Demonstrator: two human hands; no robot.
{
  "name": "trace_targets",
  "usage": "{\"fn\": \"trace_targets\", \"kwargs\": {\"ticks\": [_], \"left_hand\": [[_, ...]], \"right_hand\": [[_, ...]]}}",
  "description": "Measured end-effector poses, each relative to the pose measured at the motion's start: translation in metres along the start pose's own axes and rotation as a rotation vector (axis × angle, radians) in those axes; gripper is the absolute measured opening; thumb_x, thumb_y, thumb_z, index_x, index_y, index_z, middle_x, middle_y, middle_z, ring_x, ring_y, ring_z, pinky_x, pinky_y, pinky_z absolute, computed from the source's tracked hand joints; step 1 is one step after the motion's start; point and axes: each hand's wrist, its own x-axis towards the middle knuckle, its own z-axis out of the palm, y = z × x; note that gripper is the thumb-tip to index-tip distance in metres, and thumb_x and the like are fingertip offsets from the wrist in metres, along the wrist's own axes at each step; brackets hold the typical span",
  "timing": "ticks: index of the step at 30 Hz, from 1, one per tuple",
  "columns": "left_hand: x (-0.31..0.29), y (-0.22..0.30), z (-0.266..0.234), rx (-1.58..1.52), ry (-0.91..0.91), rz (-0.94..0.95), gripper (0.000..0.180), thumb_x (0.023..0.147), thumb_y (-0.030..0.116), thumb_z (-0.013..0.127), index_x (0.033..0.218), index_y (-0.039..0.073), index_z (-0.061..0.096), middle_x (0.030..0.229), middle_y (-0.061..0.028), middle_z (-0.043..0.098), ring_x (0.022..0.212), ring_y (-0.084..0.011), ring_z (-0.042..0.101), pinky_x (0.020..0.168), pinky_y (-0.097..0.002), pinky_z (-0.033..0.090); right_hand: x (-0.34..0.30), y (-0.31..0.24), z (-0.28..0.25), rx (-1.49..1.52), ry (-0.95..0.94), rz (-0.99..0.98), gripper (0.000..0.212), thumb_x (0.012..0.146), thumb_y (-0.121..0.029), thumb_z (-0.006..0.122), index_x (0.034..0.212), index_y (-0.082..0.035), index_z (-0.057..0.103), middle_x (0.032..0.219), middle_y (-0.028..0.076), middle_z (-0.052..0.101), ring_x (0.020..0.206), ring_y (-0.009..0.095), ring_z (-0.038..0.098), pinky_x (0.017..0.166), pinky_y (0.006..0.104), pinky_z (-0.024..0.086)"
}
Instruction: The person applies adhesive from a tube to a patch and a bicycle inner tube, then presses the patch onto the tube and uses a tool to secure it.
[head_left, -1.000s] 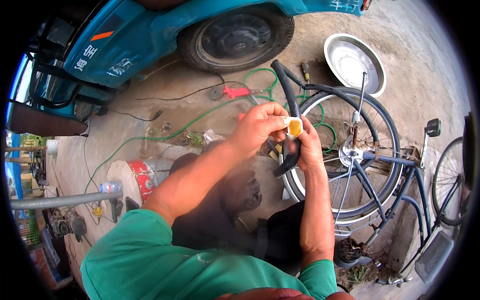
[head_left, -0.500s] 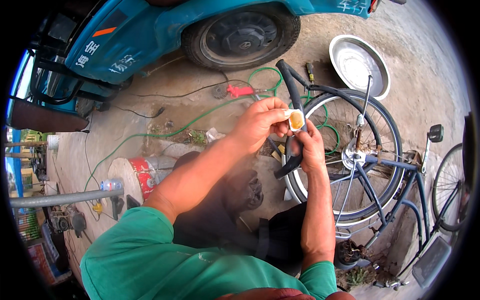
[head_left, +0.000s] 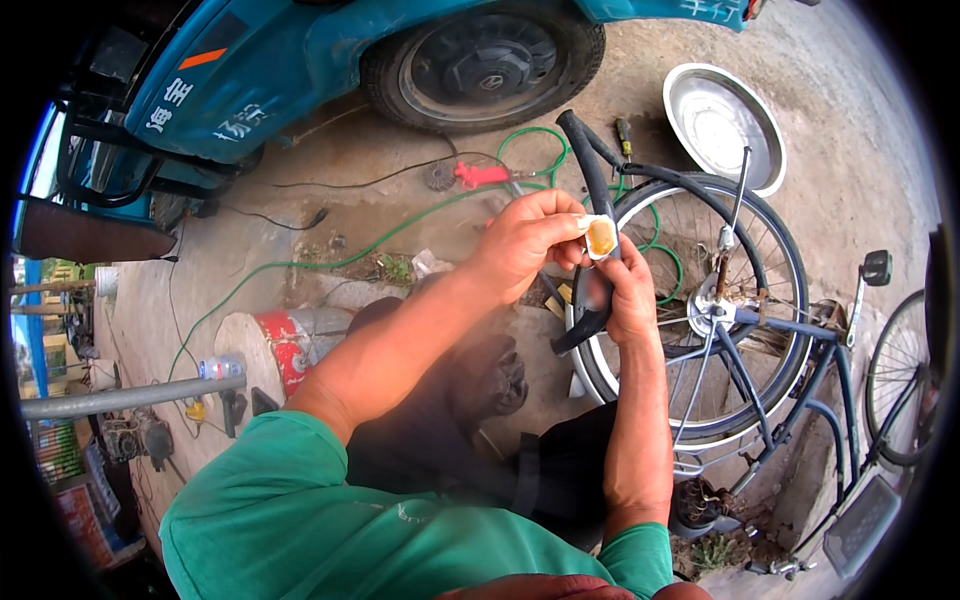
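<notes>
A small orange tyre patch on a white backing (head_left: 601, 239) is held up in front of me. My left hand (head_left: 525, 240) is closed, thumb and fingers pinching the backing's left edge. My right hand (head_left: 631, 295) is closed around the black inner tube (head_left: 594, 175), its fingertips at the patch's lower edge. The tube runs up from the hands and over toward the bicycle wheel (head_left: 715, 320). Below the patch, a flattened length of tube shows a dull reddish-grey spot (head_left: 592, 293). Which right-hand fingers touch the patch is hard to see.
The bicycle frame (head_left: 775, 318) lies on its side at right. Beyond are a metal basin (head_left: 722, 130), a screwdriver (head_left: 624, 138), a red power tool (head_left: 482, 175) and a green hose (head_left: 330, 264). A blue vehicle (head_left: 290, 70) stands at the far left; a red-and-white bucket (head_left: 280, 350) is nearer.
The patch has tilted slightly and shifted a little right with both hands. The grip on patch and tube looks the same; the view has moved slightly.
</notes>
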Motion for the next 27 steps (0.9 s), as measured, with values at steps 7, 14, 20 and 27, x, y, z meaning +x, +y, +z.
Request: {"fn": "trace_targets", "kwargs": {"ticks": [7,14,20,27], "left_hand": [[0.003,-0.001,-0.003,0.120,0.061,0.059,0.010,0.099,0.015,0.062,0.099,0.005,0.062,0.087,-0.0028,0.068,0.072,-0.0079,0.064,0.065,-0.0231,0.051],[0.005,0.015,-0.009,0.327,0.163,0.146,0.014,0.099,0.018,0.064,0.103,0.005,0.062,0.086,-0.0030,0.069,0.077,-0.0087,0.064,0.069,-0.0251,0.051],[0.005,0.015,-0.008,0.364,0.139,0.163,0.015,0.099,0.019,0.064,0.104,0.005,0.062,0.087,-0.0032,0.069,0.076,-0.0085,0.064,0.068,-0.0254,0.053],[0.011,0.016,-0.007,0.486,0.183,0.236,0.008,0.095,0.009,0.064,0.096,0.001,0.061,0.085,-0.0025,0.067,0.077,-0.0067,0.060,0.070,-0.0245,0.049]], "right_hand": [[-0.001,-0.002,0.000,-0.030,0.005,0.019,0.044,0.091,-0.009,0.061,0.131,0.004,0.052,0.088,0.007,0.066,0.052,0.007,0.049,0.046,0.0212,0.037],[-0.002,-0.004,-0.002,-0.046,-0.008,0.039,0.038,0.093,-0.013,0.061,0.129,-0.001,0.055,0.087,0.004,0.067,0.051,0.005,0.048,0.046,0.0191,0.037],[-0.002,-0.004,-0.001,-0.026,0.002,0.051,0.039,0.095,-0.013,0.060,0.131,0.001,0.053,0.086,0.007,0.065,0.051,0.008,0.049,0.046,0.0219,0.037],[-0.005,0.000,0.004,-0.232,0.024,0.014,0.028,0.096,-0.013,0.062,0.122,-0.002,0.059,0.083,0.002,0.068,0.053,0.004,0.050,0.047,0.0186,0.037]]}}
